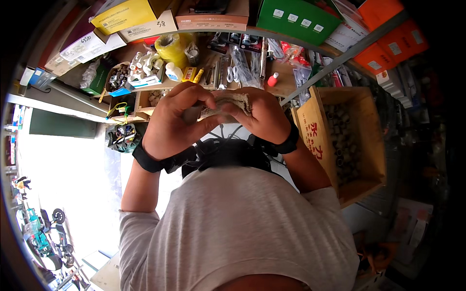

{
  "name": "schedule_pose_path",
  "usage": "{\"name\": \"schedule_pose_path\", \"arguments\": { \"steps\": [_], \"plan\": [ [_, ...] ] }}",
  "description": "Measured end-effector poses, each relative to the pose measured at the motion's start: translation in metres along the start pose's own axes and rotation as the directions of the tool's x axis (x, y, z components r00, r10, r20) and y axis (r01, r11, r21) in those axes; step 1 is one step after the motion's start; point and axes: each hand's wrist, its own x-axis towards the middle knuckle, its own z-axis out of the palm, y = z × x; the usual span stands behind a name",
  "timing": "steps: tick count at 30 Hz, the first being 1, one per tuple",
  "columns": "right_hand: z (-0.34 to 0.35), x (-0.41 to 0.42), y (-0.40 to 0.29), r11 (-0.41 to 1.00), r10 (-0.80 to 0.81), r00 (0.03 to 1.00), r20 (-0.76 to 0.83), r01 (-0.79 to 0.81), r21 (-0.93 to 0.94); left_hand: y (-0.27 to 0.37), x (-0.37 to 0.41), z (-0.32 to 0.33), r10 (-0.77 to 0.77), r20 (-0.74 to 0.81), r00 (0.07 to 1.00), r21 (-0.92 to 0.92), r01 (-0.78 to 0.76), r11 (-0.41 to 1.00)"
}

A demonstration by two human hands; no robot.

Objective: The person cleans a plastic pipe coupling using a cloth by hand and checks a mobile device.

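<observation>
Both my hands are raised in front of my chest, close together. My right hand (263, 112) holds a folded grey-brown cloth (236, 102), with the thumb pressed on it. My left hand (182, 118) curls round the cloth's other end, thumb and fingers bent towards it; a small thing between this palm and fingers is too hidden to name. Behind the hands, on a wooden shelf, stand a white bottle (174, 72), a red bottle (273, 79) and a box of white pipe fittings (145, 69).
Cardboard boxes, one of them green (296, 20), line the upper shelf. A slanting metal bar (342, 56) crosses at the right. Below it stands a wooden crate (376, 145) of grey pipe fittings. Rolls of yellow tape (171, 49) and packaged tools lie on the shelf beyond the hands.
</observation>
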Motion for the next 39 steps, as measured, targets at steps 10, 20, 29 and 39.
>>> {"name": "schedule_pose_path", "arguments": {
  "steps": [10,20,29,39],
  "plan": [
    [0.002,-0.003,-0.007,0.995,0.000,0.996,0.087,0.008,-0.100,0.007,-0.003,0.016,0.049,-0.025,0.999,0.184,-0.043,0.982],
    [0.005,-0.012,-0.006,1.000,-0.003,0.979,0.202,0.001,0.007,0.007,0.001,0.019,0.195,0.025,0.980,0.224,-0.196,0.955],
    [-0.013,-0.021,0.002,0.932,0.226,0.956,0.188,-0.268,0.242,0.002,-0.006,0.001,0.035,-0.007,0.999,0.163,-0.034,0.986],
    [-0.024,-0.022,0.004,0.896,0.087,0.988,0.126,-0.133,0.424,0.000,-0.014,-0.003,-0.040,0.147,0.988,0.197,0.011,0.980]
  ]
}}
